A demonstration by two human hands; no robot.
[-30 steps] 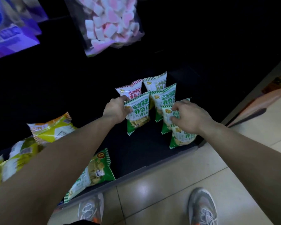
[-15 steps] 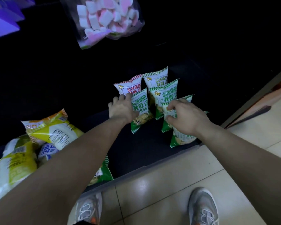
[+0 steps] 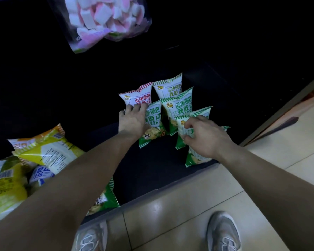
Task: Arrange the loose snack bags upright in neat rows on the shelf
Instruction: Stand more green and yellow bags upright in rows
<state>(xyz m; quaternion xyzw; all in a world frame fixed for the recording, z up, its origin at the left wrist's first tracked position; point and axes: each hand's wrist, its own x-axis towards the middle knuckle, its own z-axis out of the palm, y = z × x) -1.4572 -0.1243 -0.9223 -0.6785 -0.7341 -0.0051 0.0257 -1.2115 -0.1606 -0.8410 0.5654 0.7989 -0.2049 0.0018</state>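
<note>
green snack bag (image 3: 153,120): "1996" | blue bag (image 3: 41,175): "1996"

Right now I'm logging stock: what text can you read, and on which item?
"运康锅巴 我吃过": red-striped bag.
"运康锅巴 我吃过": green-striped bag behind it.
"我吃过 1996": green bag by the left hand.
"1996": blue-printed bag.
Marshmallow bag: edge print unreadable.
Yellow bags: small print and barcodes blurred.

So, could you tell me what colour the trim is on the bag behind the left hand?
Red-and-white striped trim, clearest in the head view.
</note>
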